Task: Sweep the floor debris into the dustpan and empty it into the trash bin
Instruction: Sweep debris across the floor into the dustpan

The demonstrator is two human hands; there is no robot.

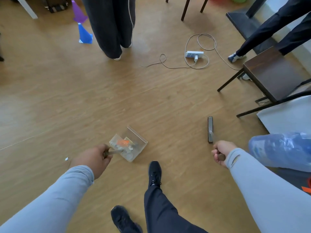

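My left hand (94, 158) grips the handle of a clear plastic dustpan (134, 140) that sits low over the wooden floor. Inside the pan lie an orange scrap and several pale bits of debris. My right hand (221, 153) grips the handle of a broom whose dark head (210, 129) stands on the floor to the right of the pan, well apart from it. One small white scrap (66, 159) lies on the floor left of my left hand. At the right edge stands a bin lined with a blue plastic bag (282, 148).
A person in dark wide trousers (111, 27) stands ahead. Another person's legs (269, 31) are at the upper right. A power strip (194, 54) with looping cables lies on the floor. A dark table (269, 73), blue cone (85, 35) and purple cone (79, 12) stand around.
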